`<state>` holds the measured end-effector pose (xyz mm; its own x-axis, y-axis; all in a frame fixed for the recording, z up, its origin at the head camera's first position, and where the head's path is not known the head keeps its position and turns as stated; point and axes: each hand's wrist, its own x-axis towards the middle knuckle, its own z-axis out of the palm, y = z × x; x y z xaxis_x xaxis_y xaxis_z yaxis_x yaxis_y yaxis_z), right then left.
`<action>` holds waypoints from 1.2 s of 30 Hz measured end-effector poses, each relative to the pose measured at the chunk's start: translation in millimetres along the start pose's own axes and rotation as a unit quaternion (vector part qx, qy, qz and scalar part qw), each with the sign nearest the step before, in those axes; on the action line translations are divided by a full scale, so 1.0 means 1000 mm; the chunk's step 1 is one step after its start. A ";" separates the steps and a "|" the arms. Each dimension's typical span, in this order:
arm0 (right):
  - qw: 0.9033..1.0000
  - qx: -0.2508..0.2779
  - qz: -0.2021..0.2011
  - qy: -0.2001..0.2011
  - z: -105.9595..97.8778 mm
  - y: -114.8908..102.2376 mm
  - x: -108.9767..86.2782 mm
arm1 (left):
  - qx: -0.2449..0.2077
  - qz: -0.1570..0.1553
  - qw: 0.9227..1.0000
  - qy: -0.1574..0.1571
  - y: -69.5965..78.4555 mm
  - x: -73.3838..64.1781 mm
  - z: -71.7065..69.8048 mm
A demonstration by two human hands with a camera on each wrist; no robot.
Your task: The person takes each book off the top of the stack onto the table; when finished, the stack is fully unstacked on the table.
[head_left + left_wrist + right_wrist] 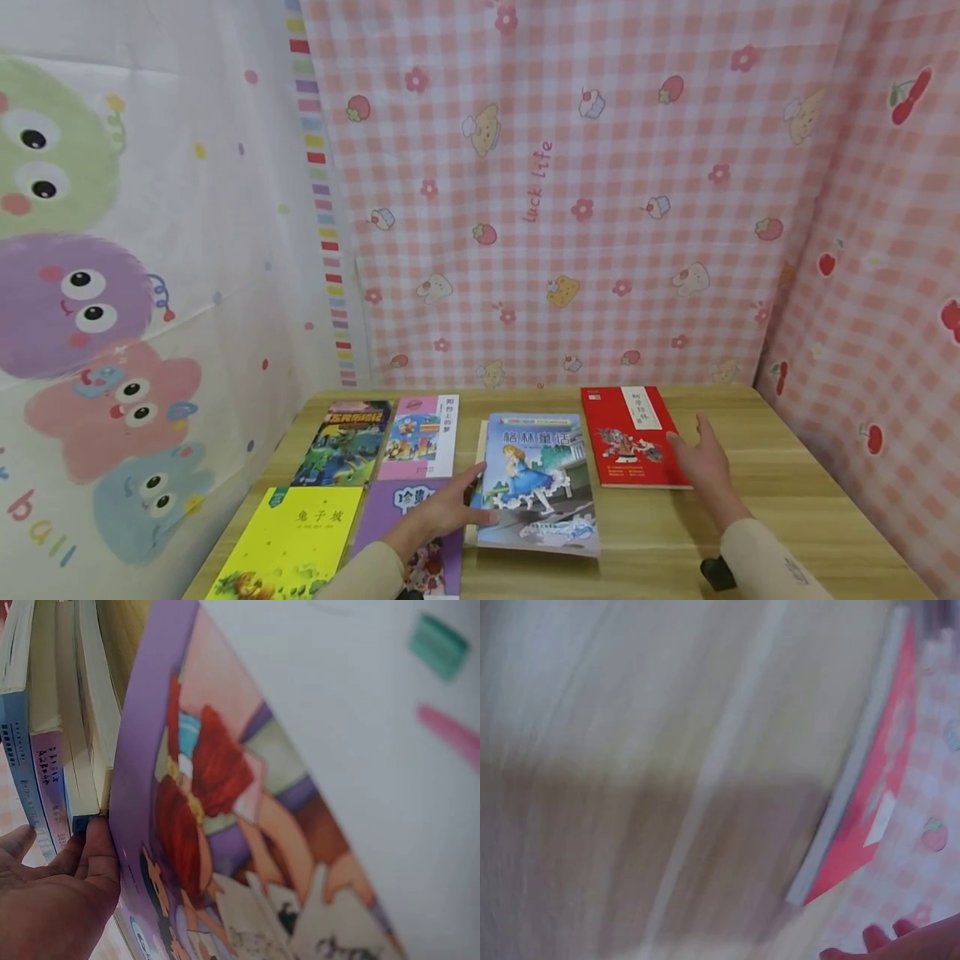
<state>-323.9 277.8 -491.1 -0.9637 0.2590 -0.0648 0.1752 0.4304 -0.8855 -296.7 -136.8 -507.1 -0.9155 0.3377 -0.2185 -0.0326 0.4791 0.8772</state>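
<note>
A stack of several books, topped by a blue fairy-tale book (535, 483) with a girl in a blue dress, lies at the table's middle. My left hand (450, 502) touches its left edge, thumb at the top cover. In the left wrist view, the left hand's fingers (94, 851) lie against the spines of the stacked books (52, 765). My right hand (705, 462) is spread beside the right edge of a red book (630, 437), with nothing held. In the right wrist view, this red book (874, 802) lies beyond the fingertips (876, 937).
Left of the stack lie a yellow book (288, 542), a purple book (375, 521) partly hidden by the left arm, a dark green illustrated book (342, 443) and a pink-and-white book (417, 437). Checked cloth (570, 283) hangs behind the wooden table (795, 500); printed cloth hangs at both sides.
</note>
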 end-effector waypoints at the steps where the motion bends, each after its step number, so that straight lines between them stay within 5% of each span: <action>1: 1.000 -0.018 -0.012 0.001 0.001 -0.002 -0.001 | 0.001 0.001 1.000 0.000 0.000 0.000 0.000; 9: 0.998 0.035 -0.023 -0.035 0.020 -0.016 -0.011 | 0.001 0.018 1.000 -0.026 -0.003 0.003 -0.001; 27: 0.990 0.117 -0.001 -0.074 0.079 -0.026 -0.045 | 0.007 0.017 1.000 -0.015 -0.003 0.002 0.000; 36: 0.992 0.083 0.007 -0.092 0.103 -0.027 -0.070 | 0.009 0.021 1.000 -0.017 -0.001 0.001 0.000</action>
<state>-282.1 159.5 -510.0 -0.9846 0.0954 -0.1463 0.1674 0.2761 -0.9464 -298.1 -137.3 -508.2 -0.9022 0.3841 -0.1962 0.0126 0.4783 0.8781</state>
